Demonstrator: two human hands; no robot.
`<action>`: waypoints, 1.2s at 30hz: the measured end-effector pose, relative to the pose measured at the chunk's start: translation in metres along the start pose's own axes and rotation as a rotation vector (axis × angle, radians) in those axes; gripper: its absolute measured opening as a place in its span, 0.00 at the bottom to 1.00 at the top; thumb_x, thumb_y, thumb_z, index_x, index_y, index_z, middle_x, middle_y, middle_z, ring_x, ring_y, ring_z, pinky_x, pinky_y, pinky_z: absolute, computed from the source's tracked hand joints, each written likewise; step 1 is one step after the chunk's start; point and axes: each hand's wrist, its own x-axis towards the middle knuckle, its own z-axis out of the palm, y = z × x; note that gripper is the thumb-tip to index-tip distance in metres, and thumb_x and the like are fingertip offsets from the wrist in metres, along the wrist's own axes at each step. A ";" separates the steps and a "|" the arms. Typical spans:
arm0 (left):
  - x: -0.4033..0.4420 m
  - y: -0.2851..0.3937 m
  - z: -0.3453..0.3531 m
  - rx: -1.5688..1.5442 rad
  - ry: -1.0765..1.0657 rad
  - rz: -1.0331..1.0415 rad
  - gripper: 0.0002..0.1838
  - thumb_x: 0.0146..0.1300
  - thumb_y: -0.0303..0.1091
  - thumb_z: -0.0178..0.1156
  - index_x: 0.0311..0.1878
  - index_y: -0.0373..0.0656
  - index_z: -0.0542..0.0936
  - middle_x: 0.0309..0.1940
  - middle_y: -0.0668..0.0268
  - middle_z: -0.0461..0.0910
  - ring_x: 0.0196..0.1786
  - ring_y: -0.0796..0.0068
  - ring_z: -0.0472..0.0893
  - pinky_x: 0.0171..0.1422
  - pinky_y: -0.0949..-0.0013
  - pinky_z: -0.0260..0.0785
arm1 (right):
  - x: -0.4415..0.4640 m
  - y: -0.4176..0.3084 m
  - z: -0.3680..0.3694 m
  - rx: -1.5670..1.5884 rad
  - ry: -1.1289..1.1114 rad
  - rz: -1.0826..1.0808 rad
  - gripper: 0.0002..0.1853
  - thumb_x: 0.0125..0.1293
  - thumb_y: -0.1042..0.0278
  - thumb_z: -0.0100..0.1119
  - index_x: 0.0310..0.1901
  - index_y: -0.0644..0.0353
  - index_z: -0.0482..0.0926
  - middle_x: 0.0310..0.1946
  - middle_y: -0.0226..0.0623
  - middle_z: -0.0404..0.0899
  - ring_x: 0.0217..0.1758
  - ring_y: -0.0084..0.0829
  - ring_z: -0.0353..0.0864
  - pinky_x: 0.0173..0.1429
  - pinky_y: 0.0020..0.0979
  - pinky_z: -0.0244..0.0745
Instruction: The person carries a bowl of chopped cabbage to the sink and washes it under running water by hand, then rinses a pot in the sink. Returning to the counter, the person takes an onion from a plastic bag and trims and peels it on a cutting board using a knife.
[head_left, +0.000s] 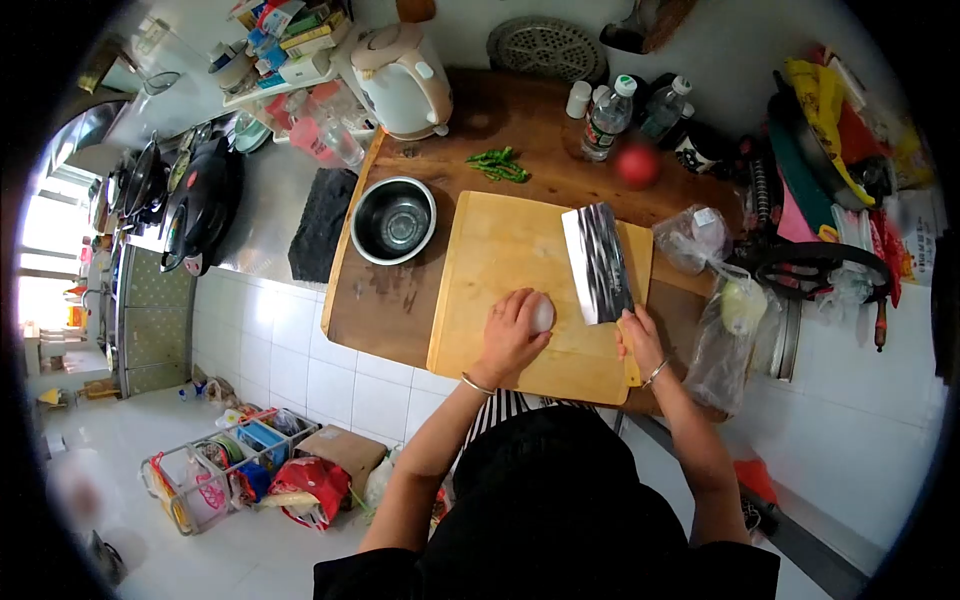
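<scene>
On the wooden cutting board [490,260], my left hand [512,335] has its fingers curled over a pale, whitish-pink rounded piece of food [542,313], possibly an onion; the hand covers much of it. My right hand [640,340] grips the handle of a cleaver [597,262] at the board's right side. Its broad, shiny blade points away from me, tilted over the board and apart from the pale piece. Left of the board stands a metal bowl [393,221] with a dark, reflective inside. Several green chili peppers [497,165] lie behind the board.
An electric kettle [400,85] stands at the back left. Plastic bottles [608,118] and a red round object [637,165] are at the back right. Plastic bags [735,310] with produce sit right of the board. A storage rack [225,465] is on the floor at left.
</scene>
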 end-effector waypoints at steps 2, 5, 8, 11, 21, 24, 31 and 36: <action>-0.001 -0.003 0.002 -0.016 -0.048 -0.020 0.37 0.41 0.40 0.69 0.58 0.40 0.69 0.56 0.56 0.70 0.58 0.53 0.69 0.60 0.55 0.62 | -0.002 -0.002 0.001 0.302 -0.008 0.200 0.12 0.68 0.56 0.50 0.34 0.53 0.65 0.19 0.29 0.68 0.15 0.22 0.66 0.17 0.26 0.64; 0.001 -0.003 0.001 0.007 -0.034 0.010 0.37 0.40 0.41 0.70 0.57 0.40 0.70 0.55 0.56 0.71 0.57 0.53 0.69 0.60 0.55 0.62 | 0.007 0.020 -0.002 0.376 -0.023 0.223 0.10 0.68 0.57 0.50 0.35 0.53 0.66 0.19 0.31 0.69 0.14 0.23 0.67 0.17 0.26 0.64; 0.001 -0.001 0.003 0.030 0.013 0.025 0.36 0.40 0.40 0.70 0.56 0.41 0.71 0.53 0.56 0.72 0.55 0.55 0.71 0.58 0.57 0.62 | 0.016 0.033 -0.004 0.311 -0.046 0.221 0.10 0.66 0.59 0.52 0.36 0.53 0.66 0.22 0.34 0.71 0.16 0.24 0.70 0.18 0.26 0.68; 0.000 0.000 0.004 0.027 0.027 0.021 0.36 0.40 0.40 0.70 0.56 0.40 0.71 0.53 0.56 0.73 0.55 0.54 0.70 0.59 0.57 0.62 | 0.022 0.040 -0.010 -0.880 0.109 -0.308 0.20 0.59 0.56 0.57 0.41 0.67 0.70 0.28 0.49 0.77 0.27 0.47 0.80 0.36 0.42 0.78; -0.014 0.006 0.005 -1.240 0.302 -0.741 0.30 0.62 0.46 0.57 0.63 0.41 0.65 0.54 0.59 0.73 0.52 0.62 0.76 0.55 0.70 0.70 | 0.004 -0.045 -0.006 -1.489 -0.163 -0.101 0.24 0.61 0.43 0.53 0.36 0.59 0.81 0.25 0.45 0.81 0.29 0.45 0.81 0.32 0.41 0.76; -0.027 0.006 -0.018 -1.924 0.235 -0.884 0.29 0.63 0.51 0.51 0.63 0.43 0.66 0.57 0.58 0.72 0.57 0.60 0.74 0.59 0.64 0.68 | -0.001 -0.055 0.012 -1.265 -0.111 -0.310 0.21 0.64 0.47 0.51 0.35 0.59 0.80 0.20 0.44 0.79 0.25 0.45 0.80 0.29 0.39 0.75; -0.044 0.011 -0.077 -2.173 0.317 -0.819 0.28 0.66 0.54 0.45 0.59 0.43 0.69 0.57 0.56 0.72 0.58 0.57 0.74 0.63 0.51 0.66 | 0.003 -0.024 0.166 0.257 -0.400 -0.095 0.27 0.74 0.50 0.36 0.60 0.65 0.68 0.58 0.40 0.70 0.62 0.30 0.68 0.64 0.31 0.61; -0.084 -0.041 -0.145 -2.141 0.467 -0.850 0.26 0.68 0.54 0.43 0.55 0.42 0.72 0.53 0.56 0.75 0.56 0.59 0.75 0.60 0.54 0.69 | -0.014 -0.022 0.289 0.542 -0.424 -0.132 0.26 0.74 0.53 0.32 0.61 0.67 0.66 0.58 0.41 0.69 0.63 0.32 0.67 0.67 0.34 0.58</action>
